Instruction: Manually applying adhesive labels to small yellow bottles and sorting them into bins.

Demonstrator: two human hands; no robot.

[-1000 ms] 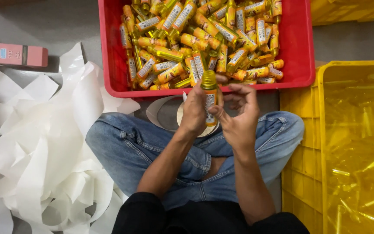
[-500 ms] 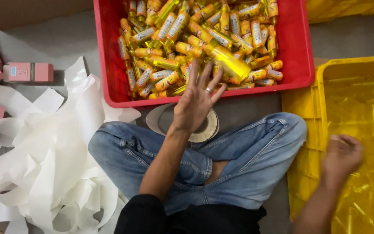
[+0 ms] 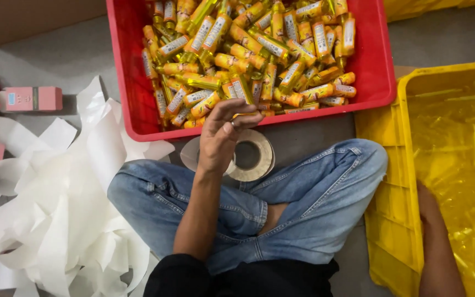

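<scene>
**Bottle gone from the hands; left hand back at the red crate**

A grey floor takes up the scene, with a person sitting cross-legged in blue jeans [image 3: 303, 203] at its centre. At twelve o'clock stands a red crate [image 3: 127, 82] heaped with small yellow-and-orange bottles [image 3: 248, 55]; at three o'clock a yellow crate [image 3: 383, 181] lined with clear yellow film; at nine o'clock a drift of white backing paper [image 3: 56, 220] and a few pink boxes [image 3: 31, 99] beyond it.

A second ago both hands held one bottle upright over the lap. Half a second ago the right arm had swung out toward three o'clock and the left was spread over the bottles. Now neither hand shows that bottle, and I cannot pick it out in the yellow crate, where only the film's glare is visible.

The left hand [image 3: 221, 137] hovers at the near rim of the red crate, fingers loosely curled, thumb and fingertips close together just above the nearest bottles. It seems to grip nothing, though the fingertips partly hide what lies under them. Directly below it on the floor sits a roll of labels [image 3: 254, 157].

The right hand [image 3: 430, 206] reaches inside the yellow crate; only wrist and forearm show plainly, so whether it is open or closed cannot be told.
</scene>
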